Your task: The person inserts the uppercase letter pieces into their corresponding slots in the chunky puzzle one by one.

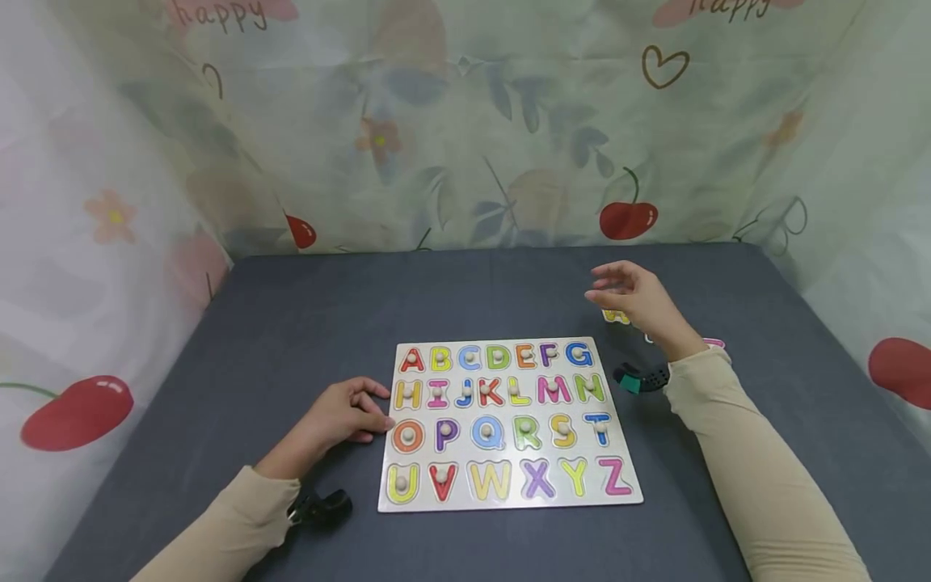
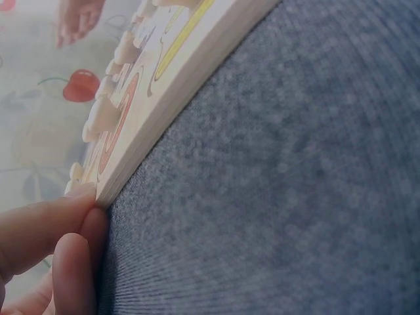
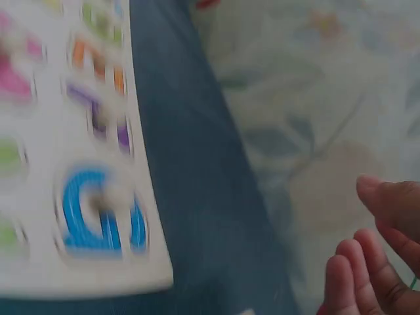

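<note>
A white alphabet puzzle board lies flat, with knobbed letters in its first three rows and on the U and V. W, X, Y and Z show flat, with no knobs. My left hand holds the board's left edge beside the O, thumb at the rim. Beyond the top right corner my right hand hovers with fingers loosely bent and nothing between them. Below its fingertips, a yellow letter piece is partly hidden.
A pink piece lies partly hidden behind the right wrist. Black wrist straps sit on both arms. The dark grey cloth-covered table ends at a printed curtain, which also hangs at both sides.
</note>
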`<state>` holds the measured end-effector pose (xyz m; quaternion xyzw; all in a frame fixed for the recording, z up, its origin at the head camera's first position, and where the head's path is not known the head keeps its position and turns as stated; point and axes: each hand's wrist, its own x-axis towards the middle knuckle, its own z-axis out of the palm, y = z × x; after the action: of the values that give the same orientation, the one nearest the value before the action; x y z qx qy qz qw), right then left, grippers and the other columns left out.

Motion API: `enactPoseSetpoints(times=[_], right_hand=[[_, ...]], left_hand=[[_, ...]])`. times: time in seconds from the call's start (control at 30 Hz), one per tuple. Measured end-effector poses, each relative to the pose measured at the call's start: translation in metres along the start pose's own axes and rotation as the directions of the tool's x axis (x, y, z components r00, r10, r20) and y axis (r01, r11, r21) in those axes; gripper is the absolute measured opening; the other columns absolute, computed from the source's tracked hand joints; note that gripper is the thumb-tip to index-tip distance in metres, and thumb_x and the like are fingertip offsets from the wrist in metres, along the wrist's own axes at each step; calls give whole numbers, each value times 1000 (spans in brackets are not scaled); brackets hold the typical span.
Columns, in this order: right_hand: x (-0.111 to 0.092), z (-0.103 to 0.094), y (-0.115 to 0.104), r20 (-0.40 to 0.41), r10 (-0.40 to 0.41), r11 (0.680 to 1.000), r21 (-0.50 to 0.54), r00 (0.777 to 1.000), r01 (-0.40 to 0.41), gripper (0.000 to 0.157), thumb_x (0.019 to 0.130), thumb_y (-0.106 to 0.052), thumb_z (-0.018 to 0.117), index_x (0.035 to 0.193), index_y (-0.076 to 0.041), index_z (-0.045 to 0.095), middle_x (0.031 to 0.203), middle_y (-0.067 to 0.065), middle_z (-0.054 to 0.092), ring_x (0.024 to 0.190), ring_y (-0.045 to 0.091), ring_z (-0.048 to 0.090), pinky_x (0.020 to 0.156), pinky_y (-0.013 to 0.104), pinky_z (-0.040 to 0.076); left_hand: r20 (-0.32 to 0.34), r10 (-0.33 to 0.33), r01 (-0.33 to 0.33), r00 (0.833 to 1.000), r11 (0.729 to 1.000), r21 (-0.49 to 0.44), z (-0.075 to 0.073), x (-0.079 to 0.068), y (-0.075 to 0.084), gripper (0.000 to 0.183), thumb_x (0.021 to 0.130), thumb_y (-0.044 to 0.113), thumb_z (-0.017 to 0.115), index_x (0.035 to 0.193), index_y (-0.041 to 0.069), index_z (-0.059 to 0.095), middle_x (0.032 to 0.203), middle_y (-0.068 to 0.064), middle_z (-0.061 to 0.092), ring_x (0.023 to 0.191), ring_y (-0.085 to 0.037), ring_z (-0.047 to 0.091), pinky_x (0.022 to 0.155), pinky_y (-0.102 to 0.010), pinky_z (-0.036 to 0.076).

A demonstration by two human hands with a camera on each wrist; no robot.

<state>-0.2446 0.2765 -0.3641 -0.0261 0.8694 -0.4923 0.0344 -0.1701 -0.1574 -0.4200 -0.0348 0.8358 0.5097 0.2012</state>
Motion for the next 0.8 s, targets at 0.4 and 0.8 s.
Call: enactPoseSetpoints(times=[0.4,0.8], right_hand=[[29,-34,37,44,200,971,-146,979,-192,53,96,-30,61,136,1,48,131,26,54,117,37,55,106,51,39],[34,-34,47,130,230,944,-270,965,-188,38,90,-22,69,118,4,62,106,16,67,87,23,57,75,31,49]], left_hand=[[6,5,-5,1000,1000,-4,-1,-3,4,47,75,9,83,114,1,58,72,-2,62,60,-12,57,54,-27,51],[3,-2,2,1000,1000,-6,-1,-2,2,48,75,9,83,115,1,58,73,-3,63,60,-13,57,53,-27,51]])
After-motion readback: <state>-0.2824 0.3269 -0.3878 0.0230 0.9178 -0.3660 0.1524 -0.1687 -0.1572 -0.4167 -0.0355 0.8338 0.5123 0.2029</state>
